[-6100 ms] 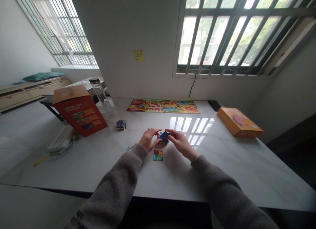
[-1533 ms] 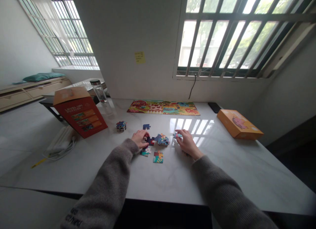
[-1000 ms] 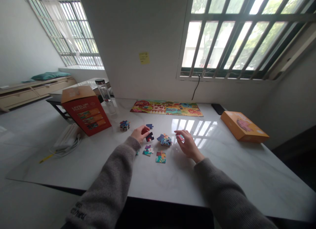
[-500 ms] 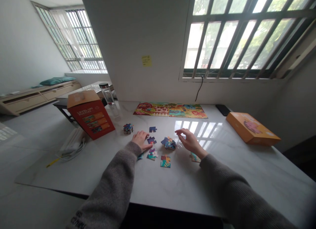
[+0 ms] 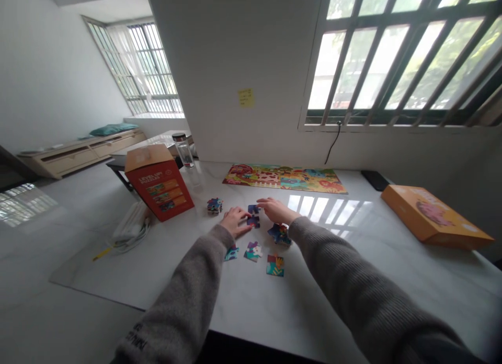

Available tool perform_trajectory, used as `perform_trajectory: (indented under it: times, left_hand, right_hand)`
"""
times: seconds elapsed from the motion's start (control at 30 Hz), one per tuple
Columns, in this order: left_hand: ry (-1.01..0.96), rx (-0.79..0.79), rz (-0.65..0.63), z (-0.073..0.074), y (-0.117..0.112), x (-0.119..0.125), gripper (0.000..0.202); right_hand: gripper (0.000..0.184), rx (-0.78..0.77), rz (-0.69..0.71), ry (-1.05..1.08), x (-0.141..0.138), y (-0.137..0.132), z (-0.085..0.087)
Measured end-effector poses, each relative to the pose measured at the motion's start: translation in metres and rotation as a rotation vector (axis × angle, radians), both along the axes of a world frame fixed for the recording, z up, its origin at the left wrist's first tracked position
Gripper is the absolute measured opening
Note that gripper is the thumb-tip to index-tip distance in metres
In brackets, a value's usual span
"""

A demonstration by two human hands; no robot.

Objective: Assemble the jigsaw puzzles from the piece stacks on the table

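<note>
Two dark-blue puzzle pieces lie one above the other on the white table, seemingly touching. My left hand (image 5: 235, 222) pinches the lower dark-blue puzzle piece (image 5: 254, 223) between thumb and fingers at its left side. At the upper puzzle piece (image 5: 253, 209), my right hand (image 5: 274, 209) has its fingertips on the right edge, fingers drawn together. A loose heap of puzzle pieces (image 5: 279, 234) sits just below my right wrist. Nearer to me lie a purple-and-teal piece (image 5: 253, 251), a teal piece (image 5: 232, 253) partly behind my left sleeve, and a red-and-teal piece (image 5: 275, 265).
A stack of puzzle pieces (image 5: 214, 206) stands left of my left hand. Behind is an assembled farm puzzle strip (image 5: 290, 179). A red box (image 5: 167, 189), a glass bottle (image 5: 184, 152) and a power strip (image 5: 131, 225) are left; an orange box (image 5: 431, 212) and a black phone (image 5: 374, 180) are right.
My right hand has moved left from beyond the heap to the upper dark-blue piece. The two blue pieces now sit closer together, with my left hand still at the lower one. The view has shifted.
</note>
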State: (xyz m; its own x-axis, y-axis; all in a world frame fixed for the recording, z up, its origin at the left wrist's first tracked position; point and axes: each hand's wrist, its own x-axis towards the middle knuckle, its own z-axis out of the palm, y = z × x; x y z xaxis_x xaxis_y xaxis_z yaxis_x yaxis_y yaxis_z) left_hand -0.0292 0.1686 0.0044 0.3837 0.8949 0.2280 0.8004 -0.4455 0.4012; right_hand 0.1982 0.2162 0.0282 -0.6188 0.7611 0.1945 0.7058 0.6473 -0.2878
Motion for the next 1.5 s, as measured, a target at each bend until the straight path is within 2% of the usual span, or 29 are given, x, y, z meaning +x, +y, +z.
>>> perform_trajectory:
  times: [0.17,0.43,0.73,0.97,1.2,1.5]
  left_hand:
    - [0.007,0.014,0.022,-0.002,0.002,-0.001,0.039]
    - [0.046,0.034,0.043,-0.001,-0.001,-0.001,0.037]
    - [0.102,0.013,-0.012,0.002,-0.004,-0.001,0.037]
    - [0.129,0.049,-0.050,-0.004,-0.003,0.002,0.034]
    - [-0.016,0.049,-0.229,-0.015,0.006,0.003,0.035]
    - [0.083,0.099,-0.141,-0.013,-0.003,0.016,0.031]
  right_hand:
    - [0.054,-0.030,0.061,-0.091,-0.001,-0.001,0.000]
    - [0.045,-0.042,0.040,-0.119,-0.006,-0.019,0.012]
    - [0.034,-0.010,0.088,-0.183,-0.009,-0.033,0.027]
    - [0.033,0.016,0.074,-0.225,-0.010,-0.031,0.025]
    - [0.035,0.011,0.084,-0.202,-0.010,-0.025,0.020]
    - [0.045,0.012,0.158,-0.096,-0.003,-0.024,0.017]
